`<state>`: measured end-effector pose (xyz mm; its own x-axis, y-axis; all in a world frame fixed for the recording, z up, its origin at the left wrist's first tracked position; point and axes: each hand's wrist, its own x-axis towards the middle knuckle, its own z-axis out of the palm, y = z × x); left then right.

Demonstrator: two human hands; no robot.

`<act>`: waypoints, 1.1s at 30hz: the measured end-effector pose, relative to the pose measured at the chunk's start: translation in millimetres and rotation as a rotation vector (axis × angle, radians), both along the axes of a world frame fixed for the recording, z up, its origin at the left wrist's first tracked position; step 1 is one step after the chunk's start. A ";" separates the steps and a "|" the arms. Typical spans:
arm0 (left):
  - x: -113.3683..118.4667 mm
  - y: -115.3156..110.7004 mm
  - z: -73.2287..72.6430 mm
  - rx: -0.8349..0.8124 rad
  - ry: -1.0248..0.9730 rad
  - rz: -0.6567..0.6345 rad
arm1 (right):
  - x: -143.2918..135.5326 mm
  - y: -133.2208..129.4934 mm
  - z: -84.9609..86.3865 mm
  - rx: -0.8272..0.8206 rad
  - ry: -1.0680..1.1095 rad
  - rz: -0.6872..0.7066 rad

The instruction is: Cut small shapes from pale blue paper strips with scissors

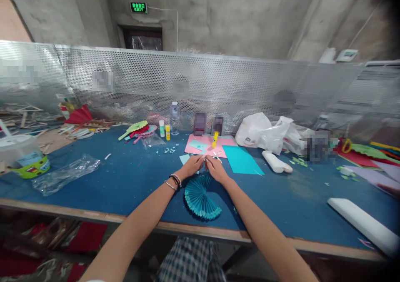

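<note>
A pleated teal paper fan (201, 198) with a lighter scalloped edge lies partly unfolded on the blue table, just below my hands. My left hand (194, 165) and my right hand (215, 168) meet above it, fingertips pinched together around something too small to make out. Scissors (217, 153) lie just beyond my right fingers. Behind my hands is a pink sheet (229, 140) with a light blue paper piece (197, 145) and a yellow glue stick (215, 140) on it. A flat turquoise sheet (243, 160) lies to the right.
A plastic cup (23, 155) and a clear wrapper (67, 173) are on the left. Glue sticks and a water bottle (175, 118) stand at the back. White bags (265, 132), a white roll (276, 162) and a long white block (362, 221) are on the right.
</note>
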<state>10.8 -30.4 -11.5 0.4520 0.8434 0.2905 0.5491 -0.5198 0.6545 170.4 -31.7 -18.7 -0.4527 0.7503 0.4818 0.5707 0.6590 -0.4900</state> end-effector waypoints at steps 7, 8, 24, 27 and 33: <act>0.9 -0.9 0.5 0.019 -0.009 0.010 | 0.4 3.4 -1.7 0.009 0.032 -0.042; 0.9 -1.2 0.8 0.023 -0.007 0.012 | 0.0 3.1 -1.2 0.011 0.033 -0.049; -1.2 -14.7 12.6 0.102 0.174 0.096 | -3.0 -5.5 4.5 0.042 -0.122 -0.177; -2.0 -17.5 16.0 0.124 0.223 0.119 | -4.6 -6.2 4.5 0.050 -0.153 -0.187; -0.1 -17.2 18.2 0.154 0.288 0.126 | -3.9 -5.7 4.9 0.062 -0.215 -0.218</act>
